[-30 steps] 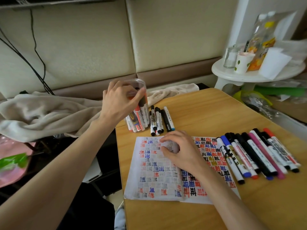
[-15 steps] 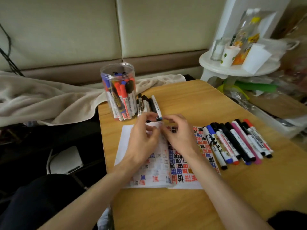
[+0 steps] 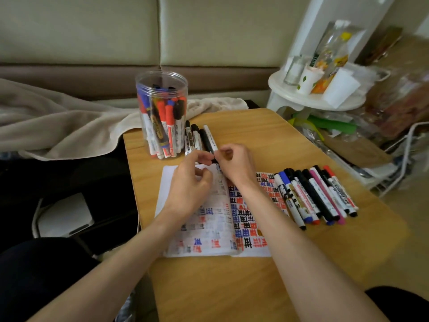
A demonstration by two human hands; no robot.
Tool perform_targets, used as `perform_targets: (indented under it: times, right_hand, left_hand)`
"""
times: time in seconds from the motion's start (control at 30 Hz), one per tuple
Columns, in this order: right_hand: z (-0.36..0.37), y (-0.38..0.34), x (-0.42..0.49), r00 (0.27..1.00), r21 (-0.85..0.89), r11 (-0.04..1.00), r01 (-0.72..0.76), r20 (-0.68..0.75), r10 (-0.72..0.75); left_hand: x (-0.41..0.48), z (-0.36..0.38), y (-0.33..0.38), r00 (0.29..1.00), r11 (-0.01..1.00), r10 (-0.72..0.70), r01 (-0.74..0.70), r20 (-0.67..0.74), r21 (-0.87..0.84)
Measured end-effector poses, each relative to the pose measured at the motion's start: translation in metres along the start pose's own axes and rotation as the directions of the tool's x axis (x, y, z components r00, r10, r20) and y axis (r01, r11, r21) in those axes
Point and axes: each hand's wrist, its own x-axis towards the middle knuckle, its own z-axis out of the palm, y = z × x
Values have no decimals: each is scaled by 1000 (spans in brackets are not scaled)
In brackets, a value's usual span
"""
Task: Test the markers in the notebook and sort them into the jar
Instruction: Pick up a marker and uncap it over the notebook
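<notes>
Centre frame: our left hand (image 3: 189,185) and right hand (image 3: 235,165) sit nearly touching, fingers curled, above the notebook's (image 3: 209,228) top edge; we cannot tell any grip. The white marker (image 3: 209,137) lies just beyond, long axis pointing at the right hand, right of the jar (image 3: 182,81).

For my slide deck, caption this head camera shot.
Left hand and right hand meet over the notebook; jar behind, marker row at right.
</notes>
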Motion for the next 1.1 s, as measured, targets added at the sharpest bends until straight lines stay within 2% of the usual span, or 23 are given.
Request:
perform_targets:
  times: [0.2, 0.27, 0.37, 0.43, 0.5, 0.6, 0.7, 0.77, 0.87, 1.0, 1.1]
  right_hand:
    - [-5, 3, -1, 994, -132, 987, -88, -75, 78]
    - [-8, 1, -2, 987, -126, 983, -136, -108, 122]
    - [-24, -1, -6, 956, 150, 976, -155, -228, 187]
    - [-45, -4, -15, 921, 328, 940, -99, -328, 211]
    - [-67, -8, -30, 899, 465, 884, -50, -365, 242]
    - [-95, -12, -58, 919, 607, 791, -76, -265, 292]
    - [-109, -5, -83, 939, 673, 729, -128, -154, 307]
    - [-114, 1, -96, 943, 717, 682, -145, -109, 314]
    - [-117, 10, -111, 940, 782, 597, -179, -44, 339]
    - [-111, 15, -130, 948, 716, 636, -287, 117, 296]
    - [-115, 21, -137, 945, 704, 643, -302, 131, 301]
  left_hand:
    - [-3, -8, 3, 999, 1000, 31, -31, 19, -7]
    - [-5, -10, 3, 999, 1000, 24, -24, 26, -1]
    - [-7, -15, 2, 998, 1000, 21, -21, 59, 0]
    - [-7, -16, 2, 996, 999, 32, -33, 78, 11]
    - [-7, -14, 4, 995, 998, 50, -52, 87, 18]
    - [-9, -7, 9, 980, 980, 178, -184, 88, 73]
    - [-14, 1, 16, 928, 905, 338, -366, 155, 218]
    - [-18, 6, 21, 918, 877, 348, -390, 187, 281]
    - [-23, 12, 27, 919, 883, 319, -377, 232, 278]
    - [-34, 19, 38, 868, 863, 374, -455, 327, 221]
    - [-39, 22, 40, 833, 816, 389, -509, 392, 273]
